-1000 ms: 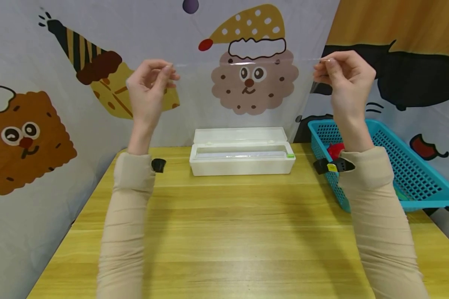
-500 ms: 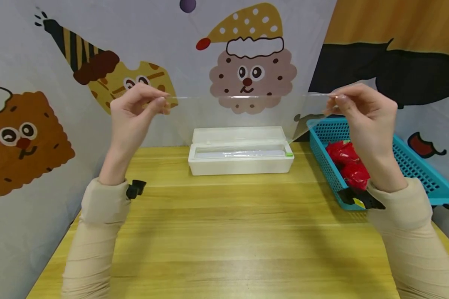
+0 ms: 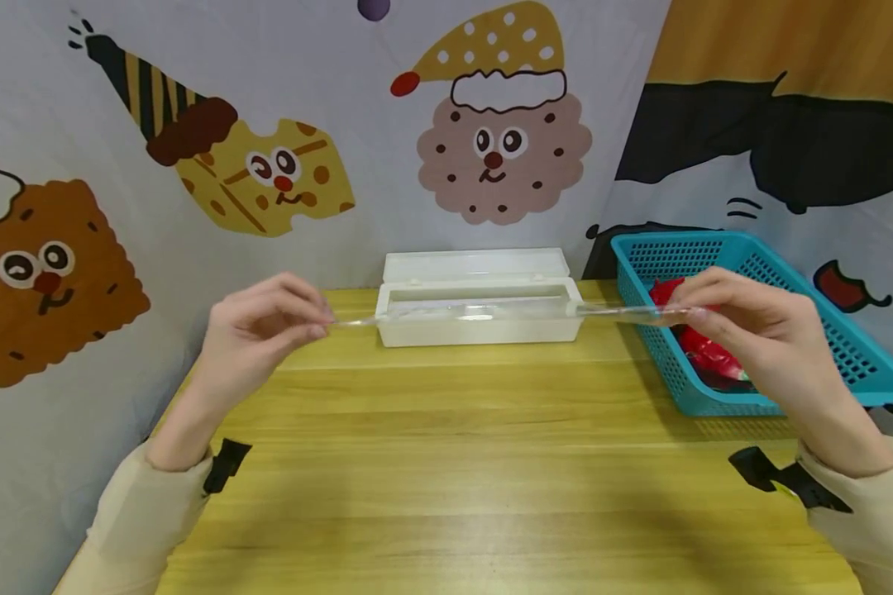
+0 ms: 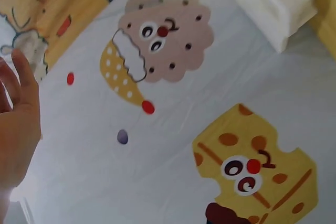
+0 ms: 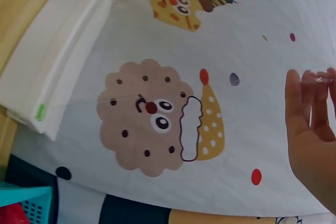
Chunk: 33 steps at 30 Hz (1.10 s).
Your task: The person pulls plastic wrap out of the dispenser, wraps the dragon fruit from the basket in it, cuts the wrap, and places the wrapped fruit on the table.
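Note:
A clear sheet of cling film point(image 3: 479, 312) stretches level between my two hands in the head view, in front of a white cling film box point(image 3: 484, 334). My left hand point(image 3: 260, 335) pinches one end between thumb and fingers. At the other end, my right hand point(image 3: 762, 330) pinches the film the same way. The box stands at the back of the table, its lid point(image 3: 476, 263) raised and a roll inside. Whether the film still joins the roll is hard to see. Each wrist view shows part of the box and part of the hand.
A blue basket point(image 3: 826, 330) stands on the table's right side, partly behind my right hand. Red packages point(image 3: 710, 351) lie in it. A cloth with cartoon prints point(image 3: 387, 173) hangs behind the wooden table point(image 3: 476, 463).
Both hands have come down from high before the cloth to about box height, and moved farther apart. The film has come down with them, from upright to nearly flat.

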Each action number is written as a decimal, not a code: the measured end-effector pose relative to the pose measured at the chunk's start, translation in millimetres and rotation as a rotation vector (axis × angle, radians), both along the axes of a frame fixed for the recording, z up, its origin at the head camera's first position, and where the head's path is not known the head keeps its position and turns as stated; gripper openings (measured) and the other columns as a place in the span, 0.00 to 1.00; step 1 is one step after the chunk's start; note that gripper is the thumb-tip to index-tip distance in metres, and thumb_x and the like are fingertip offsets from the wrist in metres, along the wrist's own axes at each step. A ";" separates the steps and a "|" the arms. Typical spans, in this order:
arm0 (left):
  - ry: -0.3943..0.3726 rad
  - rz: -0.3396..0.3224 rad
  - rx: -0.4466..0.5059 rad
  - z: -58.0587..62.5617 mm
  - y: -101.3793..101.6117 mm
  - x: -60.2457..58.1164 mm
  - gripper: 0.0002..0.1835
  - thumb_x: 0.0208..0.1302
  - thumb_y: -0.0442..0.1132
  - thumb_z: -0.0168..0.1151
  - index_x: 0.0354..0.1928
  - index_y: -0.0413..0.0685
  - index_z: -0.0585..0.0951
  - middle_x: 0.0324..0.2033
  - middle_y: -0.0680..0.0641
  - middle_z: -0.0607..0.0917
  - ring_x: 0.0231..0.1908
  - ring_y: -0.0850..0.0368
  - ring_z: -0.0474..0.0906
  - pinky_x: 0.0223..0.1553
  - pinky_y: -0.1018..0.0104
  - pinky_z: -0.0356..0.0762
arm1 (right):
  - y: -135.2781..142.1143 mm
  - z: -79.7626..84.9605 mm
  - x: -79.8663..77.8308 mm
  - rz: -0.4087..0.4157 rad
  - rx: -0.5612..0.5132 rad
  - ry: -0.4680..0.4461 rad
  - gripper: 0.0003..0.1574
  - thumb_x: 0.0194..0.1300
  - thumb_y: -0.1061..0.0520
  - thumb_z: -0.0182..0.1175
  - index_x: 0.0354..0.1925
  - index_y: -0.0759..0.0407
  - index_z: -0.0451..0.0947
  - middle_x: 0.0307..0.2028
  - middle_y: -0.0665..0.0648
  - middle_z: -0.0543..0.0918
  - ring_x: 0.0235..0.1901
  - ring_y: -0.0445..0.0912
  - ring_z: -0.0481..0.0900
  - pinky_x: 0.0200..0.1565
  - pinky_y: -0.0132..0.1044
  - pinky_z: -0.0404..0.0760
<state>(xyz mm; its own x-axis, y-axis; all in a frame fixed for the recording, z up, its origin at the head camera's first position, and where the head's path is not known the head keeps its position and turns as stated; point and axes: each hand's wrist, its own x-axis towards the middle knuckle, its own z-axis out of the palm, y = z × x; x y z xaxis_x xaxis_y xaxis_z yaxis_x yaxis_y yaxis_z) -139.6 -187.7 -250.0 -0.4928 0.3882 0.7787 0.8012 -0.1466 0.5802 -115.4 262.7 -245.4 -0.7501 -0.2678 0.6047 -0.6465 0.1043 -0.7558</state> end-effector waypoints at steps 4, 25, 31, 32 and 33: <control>0.011 -0.117 -0.049 -20.0 -3.6 13.6 0.07 0.60 0.28 0.60 0.39 0.38 0.84 0.41 0.50 0.85 0.43 0.59 0.81 0.42 0.73 0.82 | 11.3 -17.5 6.9 0.134 0.089 0.062 0.18 0.57 0.82 0.52 0.39 0.71 0.81 0.41 0.56 0.83 0.43 0.43 0.75 0.32 0.24 0.76; -0.314 -0.291 -0.377 -124.6 -3.6 55.7 0.08 0.57 0.23 0.62 0.36 0.41 0.83 0.34 0.43 0.81 0.38 0.57 0.78 0.44 0.66 0.81 | 21.8 -119.6 7.4 0.668 0.364 0.013 0.31 0.48 0.83 0.57 0.45 0.57 0.80 0.36 0.54 0.84 0.36 0.41 0.79 0.36 0.32 0.82; -0.339 -0.260 -0.580 -149.1 -4.5 56.3 0.03 0.62 0.35 0.63 0.34 0.45 0.85 0.34 0.49 0.84 0.39 0.65 0.79 0.47 0.67 0.79 | 17.6 -143.9 4.5 0.663 0.449 0.040 0.21 0.53 0.75 0.63 0.40 0.54 0.82 0.32 0.51 0.85 0.33 0.37 0.80 0.39 0.29 0.81; -0.323 -0.258 -0.601 -152.6 -4.3 55.4 0.03 0.62 0.36 0.63 0.34 0.46 0.85 0.33 0.49 0.85 0.39 0.65 0.79 0.47 0.67 0.79 | 16.3 -147.5 4.1 0.660 0.466 0.047 0.19 0.54 0.73 0.64 0.40 0.54 0.82 0.32 0.50 0.85 0.33 0.36 0.80 0.39 0.29 0.81; -0.314 -0.254 -0.620 -155.7 -4.1 54.6 0.04 0.62 0.37 0.63 0.34 0.46 0.85 0.33 0.50 0.85 0.39 0.66 0.80 0.47 0.68 0.80 | 14.9 -150.8 3.8 0.656 0.485 0.054 0.17 0.55 0.71 0.64 0.40 0.54 0.82 0.32 0.50 0.85 0.33 0.35 0.80 0.38 0.28 0.80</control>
